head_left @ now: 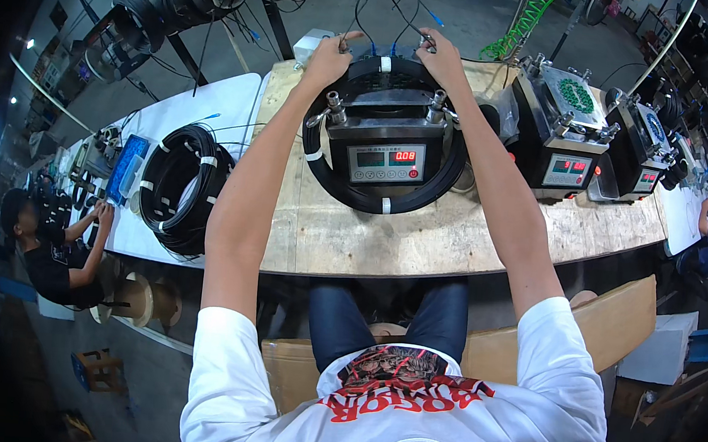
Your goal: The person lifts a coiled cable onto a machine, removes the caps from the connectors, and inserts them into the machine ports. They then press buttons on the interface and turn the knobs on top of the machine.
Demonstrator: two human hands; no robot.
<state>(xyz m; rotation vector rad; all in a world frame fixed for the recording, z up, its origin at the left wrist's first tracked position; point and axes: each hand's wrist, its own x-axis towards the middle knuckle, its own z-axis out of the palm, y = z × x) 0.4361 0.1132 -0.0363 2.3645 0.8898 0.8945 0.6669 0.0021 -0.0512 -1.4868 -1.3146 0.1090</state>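
The black cable coil (348, 194) sits ring-wise around the machine (386, 130) on the worktop (327, 248), its far rim just beside both hands and the rest reaching back from them toward the person's body. It will probably handle as a fairly weighty, springy ring, firm across the whole bundle but apt to spread if lifted by one strand. The smooth jacket may slide a little under bare skin. The best hold is likely the full bundle next to a white band (385, 64), such as the one between the hands. The thin leads with a blue connector (438, 20), rising beyond the hands, look like the delicate part, better neither tugged nor sharply bent. The machine seems heavy and rigid.

The left hand (332, 60) has its fingers bent about a small dark part, the forefinger stretched out; the right hand (440, 57) has thumb and fingers around a small metal part (426, 42). Whether either is closed firmly on it, I cannot tell.

The hands hide much of what lies under their fingers, and the machine's far side, beyond them, is out of sight. Between the hands, the area behind the machine's metal bar is too dark to make out, and the leads' path into the coil is hard to follow
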